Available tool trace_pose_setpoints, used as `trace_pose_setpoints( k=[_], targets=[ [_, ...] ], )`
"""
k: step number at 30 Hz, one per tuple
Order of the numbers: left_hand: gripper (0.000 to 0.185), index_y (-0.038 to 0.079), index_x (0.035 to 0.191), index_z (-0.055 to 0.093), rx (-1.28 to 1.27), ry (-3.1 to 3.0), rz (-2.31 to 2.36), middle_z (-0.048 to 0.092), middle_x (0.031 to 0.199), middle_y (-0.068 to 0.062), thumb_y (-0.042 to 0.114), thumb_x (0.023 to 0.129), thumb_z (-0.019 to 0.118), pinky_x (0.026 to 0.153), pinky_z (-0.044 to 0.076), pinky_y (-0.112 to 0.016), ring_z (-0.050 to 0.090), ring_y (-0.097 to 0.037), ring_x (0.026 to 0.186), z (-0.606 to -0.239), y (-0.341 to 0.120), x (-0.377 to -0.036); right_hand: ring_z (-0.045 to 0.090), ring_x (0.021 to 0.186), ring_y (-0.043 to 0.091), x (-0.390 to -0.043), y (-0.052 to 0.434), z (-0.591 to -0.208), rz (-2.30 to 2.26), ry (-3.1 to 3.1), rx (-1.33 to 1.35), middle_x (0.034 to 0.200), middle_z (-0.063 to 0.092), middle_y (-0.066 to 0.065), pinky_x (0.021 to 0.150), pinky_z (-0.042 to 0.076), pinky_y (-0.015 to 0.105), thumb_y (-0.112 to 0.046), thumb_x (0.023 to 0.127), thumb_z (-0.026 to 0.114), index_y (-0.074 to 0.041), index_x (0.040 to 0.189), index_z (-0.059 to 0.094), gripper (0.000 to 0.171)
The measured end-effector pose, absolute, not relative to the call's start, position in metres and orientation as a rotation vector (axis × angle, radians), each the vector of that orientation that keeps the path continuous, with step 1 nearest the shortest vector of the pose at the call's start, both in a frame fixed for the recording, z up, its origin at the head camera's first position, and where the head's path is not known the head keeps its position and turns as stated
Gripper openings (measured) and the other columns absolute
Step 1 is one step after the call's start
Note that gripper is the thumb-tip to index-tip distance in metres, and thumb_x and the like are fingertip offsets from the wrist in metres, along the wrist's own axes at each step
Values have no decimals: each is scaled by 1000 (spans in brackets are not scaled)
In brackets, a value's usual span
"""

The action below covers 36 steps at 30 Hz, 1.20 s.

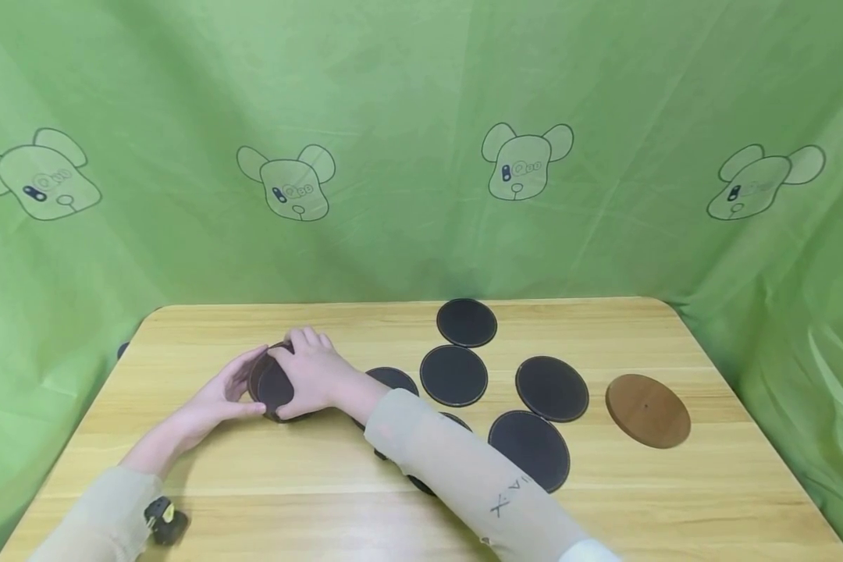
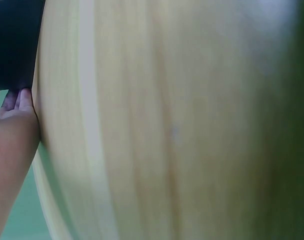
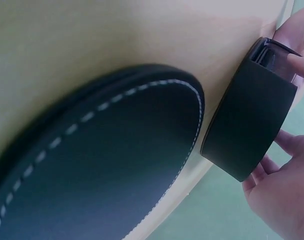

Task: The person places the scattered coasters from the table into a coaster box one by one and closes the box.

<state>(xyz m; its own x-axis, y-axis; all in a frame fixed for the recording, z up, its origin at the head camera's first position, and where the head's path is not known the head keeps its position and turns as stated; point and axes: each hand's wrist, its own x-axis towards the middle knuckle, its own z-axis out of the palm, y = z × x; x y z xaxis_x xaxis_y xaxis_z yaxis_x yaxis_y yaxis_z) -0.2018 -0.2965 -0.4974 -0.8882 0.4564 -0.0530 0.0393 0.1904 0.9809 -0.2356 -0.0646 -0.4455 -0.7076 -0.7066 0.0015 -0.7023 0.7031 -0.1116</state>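
A round, dark brown coaster holder stands at the left of the table, with a dark disc, apparently a coaster, showing in its top. My left hand grips the holder's left side, thumb in front and fingers behind. Across the top and right side of the holder, my right hand spreads its fingers and thumb around the rim; its palm side is hidden. In the right wrist view the holder has a side opening with thin edges inside, and fingers touch its rim. The left wrist view catches only part of the holder.
Several black stitched coasters, one being this coaster, lie flat from mid-table rightward, some partly under my right forearm. A brown wooden disc lies at the right. A small black device is by my left sleeve. Green cloth hangs behind.
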Motion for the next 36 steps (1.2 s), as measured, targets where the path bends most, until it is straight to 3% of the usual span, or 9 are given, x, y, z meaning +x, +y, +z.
trace_pose_setpoints(
  k=[12, 36],
  targets=[
    [99, -1, 168, 13, 473, 2146, 1745, 11, 172, -35, -1, 91, 75, 107, 32, 2, 43, 19, 133, -497, -296, -201, 42, 141, 23, -241, -55, -440, -327, 2770, -1169, 154, 47, 9, 124, 38, 39, -54, 85, 81, -20, 161, 45, 90],
    [98, -3, 167, 15, 491, 2145, 1781, 19, 169, -36, -4, 90, 76, 108, 34, 0, 48, 14, 133, -491, -294, -199, 45, 145, 27, -232, 7, -414, -428, 2728, -1255, 154, 49, 9, 123, 42, 48, -44, 82, 89, -19, 160, 47, 92]
  ],
)
